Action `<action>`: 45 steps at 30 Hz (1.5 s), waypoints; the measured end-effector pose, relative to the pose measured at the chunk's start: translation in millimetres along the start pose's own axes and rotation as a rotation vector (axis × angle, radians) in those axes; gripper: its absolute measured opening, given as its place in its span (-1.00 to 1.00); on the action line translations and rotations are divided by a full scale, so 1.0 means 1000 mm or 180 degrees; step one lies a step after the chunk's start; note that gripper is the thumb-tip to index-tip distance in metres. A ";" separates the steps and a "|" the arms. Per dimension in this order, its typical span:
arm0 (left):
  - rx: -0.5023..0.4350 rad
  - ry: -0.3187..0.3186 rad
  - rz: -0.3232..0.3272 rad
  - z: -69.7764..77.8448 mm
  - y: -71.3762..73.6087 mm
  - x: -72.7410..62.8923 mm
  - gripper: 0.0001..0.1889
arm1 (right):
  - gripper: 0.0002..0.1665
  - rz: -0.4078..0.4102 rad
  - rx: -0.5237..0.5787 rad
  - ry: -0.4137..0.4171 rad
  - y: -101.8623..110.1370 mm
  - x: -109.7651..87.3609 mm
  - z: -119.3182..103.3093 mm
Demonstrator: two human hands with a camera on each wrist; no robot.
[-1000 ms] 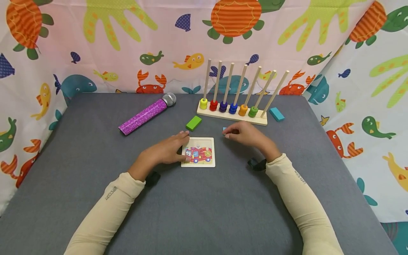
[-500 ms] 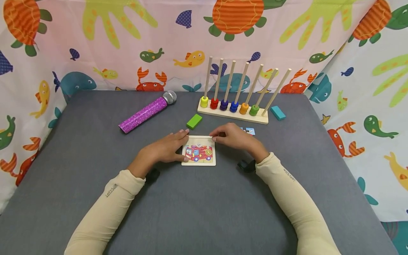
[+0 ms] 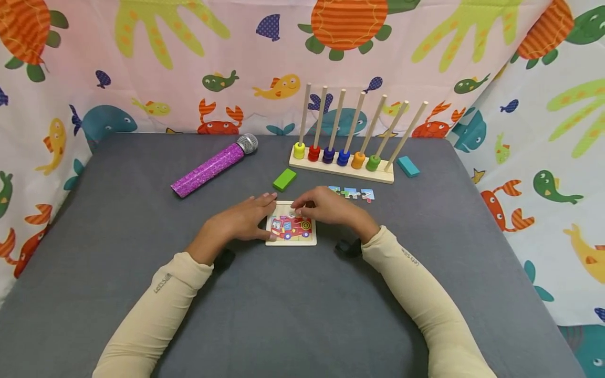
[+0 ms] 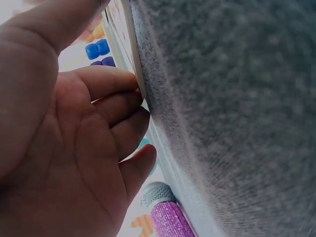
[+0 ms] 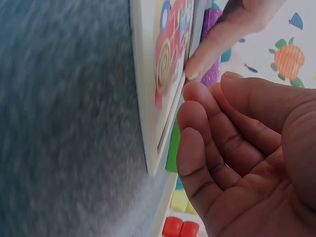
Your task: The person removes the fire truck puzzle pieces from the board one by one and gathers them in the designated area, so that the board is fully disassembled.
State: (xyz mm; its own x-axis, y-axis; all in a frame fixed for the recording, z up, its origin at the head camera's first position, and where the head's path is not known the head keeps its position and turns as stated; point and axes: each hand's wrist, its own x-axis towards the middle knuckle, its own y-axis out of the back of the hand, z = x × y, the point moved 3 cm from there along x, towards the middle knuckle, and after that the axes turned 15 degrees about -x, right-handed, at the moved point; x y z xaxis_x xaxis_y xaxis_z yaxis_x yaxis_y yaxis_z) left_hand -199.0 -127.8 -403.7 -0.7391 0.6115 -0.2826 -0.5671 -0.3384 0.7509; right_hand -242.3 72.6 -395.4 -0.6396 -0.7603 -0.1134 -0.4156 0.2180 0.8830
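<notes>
A small framed jigsaw puzzle with a red truck picture lies on the grey table. My left hand is spread along its left side, thumb at the lower left corner and fingertips against the upper left edge. Over the puzzle's upper right part is my right hand; in the right wrist view its fingers are loosely bent, and no piece shows between them and the thumb. Whether those fingertips touch the puzzle I cannot tell. Several blue jigsaw pieces lie in a row behind the right hand, partly hidden by it.
A green block lies just behind the puzzle. Farther back stands a wooden peg rack with coloured beads and tall pegs, a blue block beside it. A purple glitter microphone lies at the back left.
My right hand has moved left from the blue jigsaw pieces to over the puzzle, uncovering the pieces. The left hand has stayed at the puzzle's left side.
</notes>
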 end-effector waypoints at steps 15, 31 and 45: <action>0.0052 0.0087 -0.0107 -0.002 -0.003 -0.004 -0.09 | -0.72 -0.0063 0.0157 0.0086 -0.017 0.014 -0.009; 0.0026 0.0035 -0.0109 -0.002 -0.004 -0.002 -0.08 | -0.71 0.0060 0.0146 0.0224 -0.021 0.009 -0.015; 0.0015 -0.0001 -0.0062 -0.002 -0.001 -0.001 -0.09 | -0.71 0.0129 0.0182 0.0276 -0.018 0.012 -0.015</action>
State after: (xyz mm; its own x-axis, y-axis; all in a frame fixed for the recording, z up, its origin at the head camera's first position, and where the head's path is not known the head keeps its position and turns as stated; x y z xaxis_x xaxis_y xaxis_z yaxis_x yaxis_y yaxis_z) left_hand -198.4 -129.6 -404.8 -0.7278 0.6181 -0.2971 -0.5797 -0.3229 0.7481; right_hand -232.9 51.0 -405.6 -0.5992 -0.7998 -0.0360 -0.4284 0.2823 0.8584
